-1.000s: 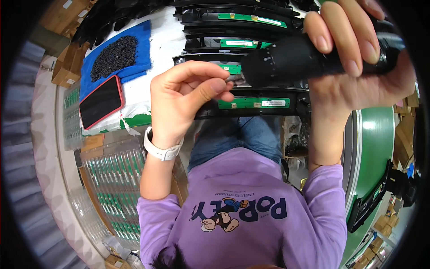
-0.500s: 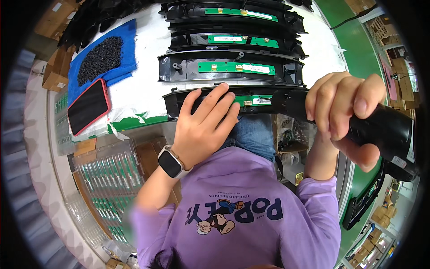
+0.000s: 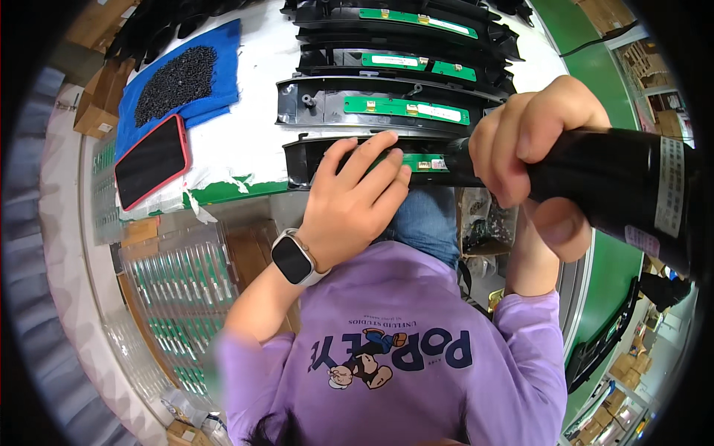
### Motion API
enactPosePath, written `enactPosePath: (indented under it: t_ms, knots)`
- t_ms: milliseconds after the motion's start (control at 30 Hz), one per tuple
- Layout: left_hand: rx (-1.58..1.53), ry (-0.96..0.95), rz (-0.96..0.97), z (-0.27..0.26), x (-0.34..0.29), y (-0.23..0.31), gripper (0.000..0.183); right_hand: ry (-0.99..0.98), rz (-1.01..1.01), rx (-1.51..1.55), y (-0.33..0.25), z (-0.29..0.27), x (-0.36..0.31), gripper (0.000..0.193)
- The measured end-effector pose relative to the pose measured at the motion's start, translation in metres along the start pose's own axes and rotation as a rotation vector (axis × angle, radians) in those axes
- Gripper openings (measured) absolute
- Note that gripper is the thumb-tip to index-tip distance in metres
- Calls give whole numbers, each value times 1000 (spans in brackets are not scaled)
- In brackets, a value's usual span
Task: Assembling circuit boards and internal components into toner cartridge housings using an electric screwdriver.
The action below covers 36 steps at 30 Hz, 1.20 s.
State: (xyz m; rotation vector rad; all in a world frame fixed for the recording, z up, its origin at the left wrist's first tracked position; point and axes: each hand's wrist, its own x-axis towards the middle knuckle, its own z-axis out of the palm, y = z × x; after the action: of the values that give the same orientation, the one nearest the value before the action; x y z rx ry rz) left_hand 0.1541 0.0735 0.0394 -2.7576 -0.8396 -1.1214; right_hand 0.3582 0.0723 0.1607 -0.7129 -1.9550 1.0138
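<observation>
Spread with white across the worktop (image 3: 216, 163), torn along a green edge (image 3: 223, 192). Closed all round a black tool (image 3: 606, 167) with the right grip (image 3: 532, 145); tilted, with the thick rear to the right of that grip and the nose (image 3: 462, 160) just left of it, over the near trim (image 3: 297, 163). Impossible to tell whether touching at the tip. Laid over the near trim and part of its green board (image 3: 415, 159) with the left grip (image 3: 353, 197), fingers a little apart, seemingly resting rather than pinching; thumb out of sight.

Probably weighty toward the tool's rear, rigid and smooth, so best taken round the barrel near the balance. Likely light and stiff in the trim, perhaps slick; better steadied by the long walls or the end left of the left grip. Presumably more fragile on the board: worth sparing the small connector (image 3: 425, 166) just right of the left grip.

Beyond both grips, lined up parallel with more trims (image 3: 297, 104). Off to the left grip's left, set with a red-edged phone (image 3: 152, 160), then a blue cloth (image 3: 227, 82) bearing tiny black pieces (image 3: 178, 82). Farther out past these, stacked with cardboard boxes (image 3: 97, 111).
</observation>
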Motion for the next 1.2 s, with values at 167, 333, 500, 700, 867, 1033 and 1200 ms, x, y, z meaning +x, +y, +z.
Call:
enactPosePath:
  t_ms: [167, 333, 500, 700, 867, 1033, 1200]
  knots:
    - [-21, 7, -16, -3, -3, 0, 18, 185, -64, 72, 12, 17, 5, 41]
    - [15, 7, -48, -1, -6, 3, 18, 321, -104, 320, 11, 26, 4, 46]
    - [128, -1, -71, -2, -9, 8, 23, 196, -384, 504, 12, -4, -7, 46]
    - [49, 69, -103, -29, 0, 2, 35, 176, -461, 526, 5, -9, -24, 53]
    - [560, 280, -359, -78, 18, -83, 7, 109, -488, 574, -8, -10, -35, 50]
    - [892, -204, -812, -110, 0, -168, 21, 85, -485, 565, -7, -2, -35, 47]
    - [614, -215, -809, -111, -6, -193, 17, 170, -455, 629, 0, 3, -39, 46]
